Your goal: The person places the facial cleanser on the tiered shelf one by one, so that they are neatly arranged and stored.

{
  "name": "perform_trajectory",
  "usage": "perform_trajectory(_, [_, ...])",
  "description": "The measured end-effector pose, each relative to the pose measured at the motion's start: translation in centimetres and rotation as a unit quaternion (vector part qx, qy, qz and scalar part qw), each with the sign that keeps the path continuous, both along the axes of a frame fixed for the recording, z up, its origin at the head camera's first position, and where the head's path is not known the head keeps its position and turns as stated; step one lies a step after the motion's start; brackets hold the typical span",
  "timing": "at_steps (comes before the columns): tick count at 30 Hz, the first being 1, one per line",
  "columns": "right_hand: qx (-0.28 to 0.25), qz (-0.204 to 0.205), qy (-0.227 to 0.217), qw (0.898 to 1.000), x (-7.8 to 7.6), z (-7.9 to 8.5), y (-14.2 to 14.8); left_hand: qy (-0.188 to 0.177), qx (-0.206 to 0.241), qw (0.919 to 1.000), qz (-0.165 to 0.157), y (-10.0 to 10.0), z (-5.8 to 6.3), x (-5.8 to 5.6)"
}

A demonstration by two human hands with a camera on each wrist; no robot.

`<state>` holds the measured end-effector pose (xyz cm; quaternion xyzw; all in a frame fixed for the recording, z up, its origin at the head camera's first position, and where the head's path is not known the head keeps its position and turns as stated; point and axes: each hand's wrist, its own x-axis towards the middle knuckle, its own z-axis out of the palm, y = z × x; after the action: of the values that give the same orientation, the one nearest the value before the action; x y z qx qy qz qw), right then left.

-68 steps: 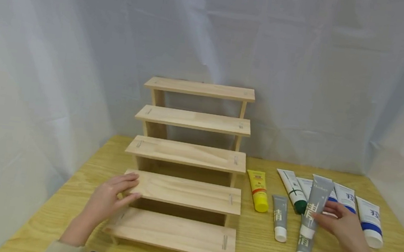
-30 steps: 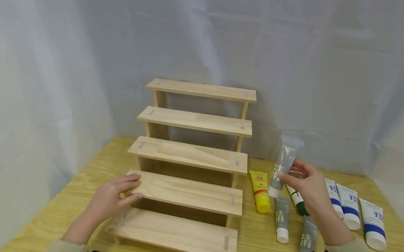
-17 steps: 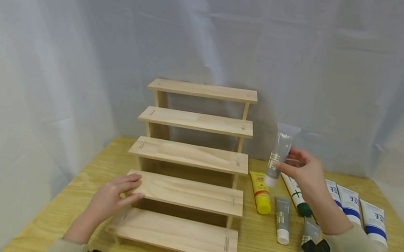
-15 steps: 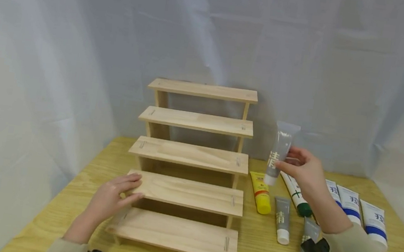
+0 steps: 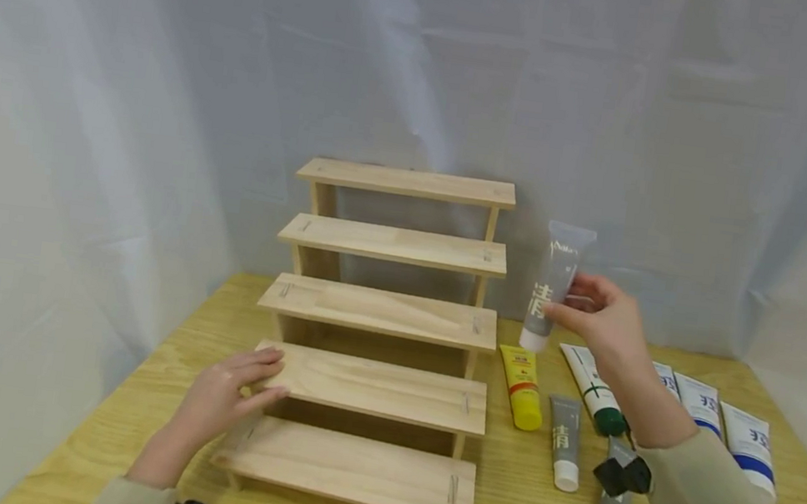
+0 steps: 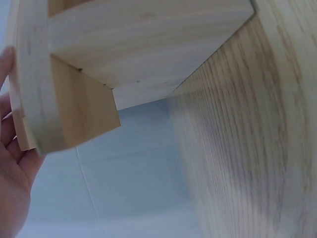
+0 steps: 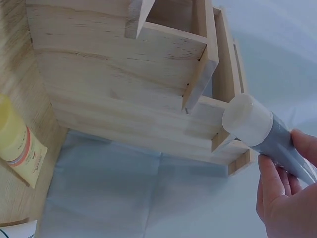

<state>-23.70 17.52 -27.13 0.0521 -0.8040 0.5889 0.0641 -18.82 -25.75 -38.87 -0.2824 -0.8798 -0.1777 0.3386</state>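
In the head view my right hand (image 5: 603,318) holds a grey squeeze tube (image 5: 554,283) with a white cap, pinched between thumb and fingers. The tube is raised, cap down and slightly tilted, to the right of a five-step wooden display stand (image 5: 372,387). The right wrist view shows its white cap (image 7: 247,119) overlapping the stand's side. My left hand (image 5: 223,398) rests on the left end of the stand's second step from the bottom, its fingers on the board and the thumb by the front edge. The left wrist view has these fingers (image 6: 10,129) at the board's end.
Right of the stand lie a yellow tube (image 5: 521,388), two grey tubes, one of them a small grey tube (image 5: 563,444), and a white tube with a green cap (image 5: 591,384). Several white tubes with blue bands (image 5: 750,446) lie farther right. Pale sheeting (image 5: 427,61) surrounds the wooden table (image 5: 139,438).
My right hand has lifted the grey tube off the table and carried it up and leftward toward the stand. The left hand has stayed on the second step.
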Motion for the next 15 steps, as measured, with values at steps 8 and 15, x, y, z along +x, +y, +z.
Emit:
perform_trajectory(8, [-0.003,-0.001,0.014,1.000,-0.2,0.9,-0.8,-0.003,-0.002,1.0000,0.004,0.0,0.1,0.1])
perform_trajectory(15, [-0.013,0.003,0.022,1.000,-0.5,1.7,-1.5,0.000,0.002,1.0000,-0.001,0.0,0.1,0.1])
